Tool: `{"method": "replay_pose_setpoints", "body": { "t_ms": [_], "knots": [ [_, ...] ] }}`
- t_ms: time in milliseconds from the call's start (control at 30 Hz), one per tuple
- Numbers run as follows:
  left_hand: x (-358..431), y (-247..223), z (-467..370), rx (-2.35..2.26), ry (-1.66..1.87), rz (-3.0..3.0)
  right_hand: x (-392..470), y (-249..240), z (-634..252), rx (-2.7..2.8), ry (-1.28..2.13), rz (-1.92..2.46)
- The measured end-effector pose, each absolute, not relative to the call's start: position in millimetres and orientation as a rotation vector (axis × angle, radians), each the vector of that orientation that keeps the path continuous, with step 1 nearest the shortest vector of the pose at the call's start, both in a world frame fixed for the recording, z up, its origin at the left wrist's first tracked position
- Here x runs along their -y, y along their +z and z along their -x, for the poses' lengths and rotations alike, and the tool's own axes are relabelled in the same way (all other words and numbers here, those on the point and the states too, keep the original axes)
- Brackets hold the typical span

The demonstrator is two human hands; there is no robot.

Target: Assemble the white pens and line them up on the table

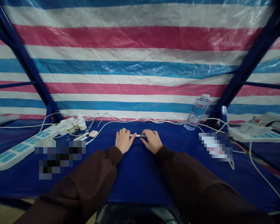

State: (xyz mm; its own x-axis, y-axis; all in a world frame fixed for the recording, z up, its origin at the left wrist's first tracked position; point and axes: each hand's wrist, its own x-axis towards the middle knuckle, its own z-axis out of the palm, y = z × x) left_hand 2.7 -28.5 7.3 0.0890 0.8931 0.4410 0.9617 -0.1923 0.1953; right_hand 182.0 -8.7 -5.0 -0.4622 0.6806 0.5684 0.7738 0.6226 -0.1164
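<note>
A slim white pen-like stick lies sideways between my two hands at the middle of the blue table. My left hand is closed on its left end, palm down, with the thumb toward the stick. At its right end my right hand is closed on the darker tip, fingers bent. A thin pale object shows at the outer edge of my left hand; most of it is hidden beneath the fingers.
Left: a white power strip with plugs, a small white case and a blurred dark object. Right: a clear bottle, a blurred pale device and another power strip. White cables run along the back.
</note>
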Motion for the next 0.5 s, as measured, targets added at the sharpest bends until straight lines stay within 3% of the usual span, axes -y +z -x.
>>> {"method": "replay_pose_setpoints", "body": {
  "t_ms": [500],
  "knots": [
    [25.5, 2.0, -1.7, 1.897, -0.758, 2.199, 8.0, -9.0, -180.7, 2.271, -0.162, 1.178]
  ]
}}
